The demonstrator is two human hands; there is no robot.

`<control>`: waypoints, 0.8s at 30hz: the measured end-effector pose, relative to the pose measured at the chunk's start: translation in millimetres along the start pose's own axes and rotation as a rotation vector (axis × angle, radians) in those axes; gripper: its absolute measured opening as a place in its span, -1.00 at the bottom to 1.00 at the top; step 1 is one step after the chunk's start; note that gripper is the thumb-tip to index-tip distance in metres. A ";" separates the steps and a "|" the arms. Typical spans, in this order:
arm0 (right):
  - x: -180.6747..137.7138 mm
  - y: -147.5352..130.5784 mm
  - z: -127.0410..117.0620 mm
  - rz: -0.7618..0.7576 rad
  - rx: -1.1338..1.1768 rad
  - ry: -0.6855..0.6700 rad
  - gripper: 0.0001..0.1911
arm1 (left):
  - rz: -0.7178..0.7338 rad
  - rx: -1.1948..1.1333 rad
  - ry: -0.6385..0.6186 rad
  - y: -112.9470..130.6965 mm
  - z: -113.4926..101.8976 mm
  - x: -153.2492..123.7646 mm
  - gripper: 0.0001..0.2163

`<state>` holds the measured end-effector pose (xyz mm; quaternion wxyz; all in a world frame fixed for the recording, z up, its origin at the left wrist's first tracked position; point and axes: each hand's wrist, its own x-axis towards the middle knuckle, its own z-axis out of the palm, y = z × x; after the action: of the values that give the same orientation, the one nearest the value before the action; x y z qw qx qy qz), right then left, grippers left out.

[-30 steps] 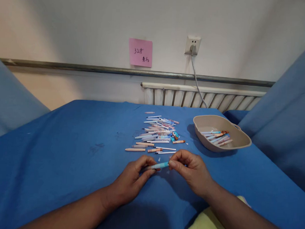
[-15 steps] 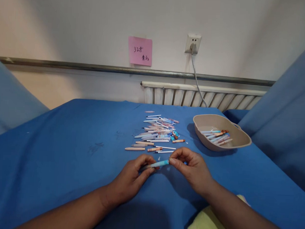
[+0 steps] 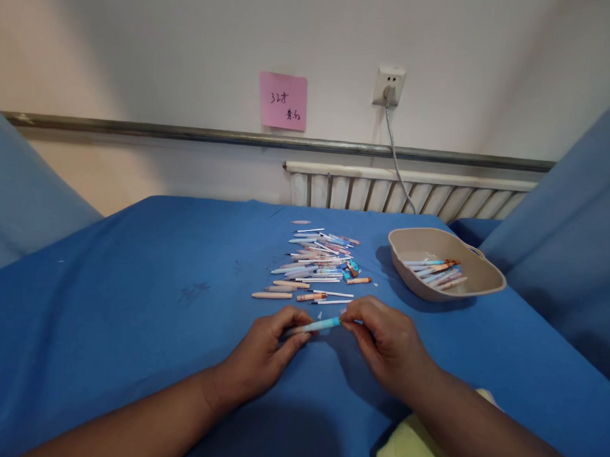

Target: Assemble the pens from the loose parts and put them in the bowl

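Observation:
Between my two hands lies a light-blue pen [image 3: 321, 324], nearly level above the blue cloth [image 3: 130, 356]. My left hand [image 3: 273, 347] is closed around its left part, thumb and fingers pinching the barrel. The fingertips of my right hand [image 3: 385, 344] pinch the pen's right end; whether a small part sits inside them is hidden. Just beyond my hands is a spread of loose pen parts [image 3: 314, 259]: pale barrels, white refills and printed pieces. A peach barrel [image 3: 272, 295] and a short orange printed piece [image 3: 311, 297] lie nearest my left hand.
A beige basket [image 3: 399, 242] holding several pens stands at the right. Yellow-green cloth [image 3: 412, 449] lies under my right forearm. Behind the table are a radiator [image 3: 356, 190], a rail [image 3: 188, 134] and a plugged-in cable [image 3: 395, 151]. Blue curtains hang at both sides.
My right hand's fingers have rolled and closed over the pen's right end, hiding the dark blue bit seen beneath them. My left hand keeps its hold. The view has shifted slightly.

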<state>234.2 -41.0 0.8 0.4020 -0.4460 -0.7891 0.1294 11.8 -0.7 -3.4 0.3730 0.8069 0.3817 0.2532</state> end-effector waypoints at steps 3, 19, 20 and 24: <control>-1.5 -0.4 0.2 -0.067 -0.071 -0.001 -0.80 | 0.004 0.004 0.001 -0.6 0.3 -0.3 -0.87; -0.8 8.2 -2.8 -0.004 -0.042 -0.118 -0.92 | -0.008 -0.025 -0.035 -2.9 0.9 -2.3 -0.85; -0.3 8.7 -2.9 0.011 -0.013 -0.124 -0.93 | -0.007 -0.031 -0.043 -3.1 0.9 -2.3 -0.85; 1.9 8.9 0.8 0.129 0.124 -0.078 -0.92 | -0.012 -0.081 -0.065 -3.9 0.6 -2.2 -0.85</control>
<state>238.5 -34.3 -3.8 0.3885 -0.4648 -0.7643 0.2210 9.3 -1.1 -7.1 0.4189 0.7968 0.3635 0.2398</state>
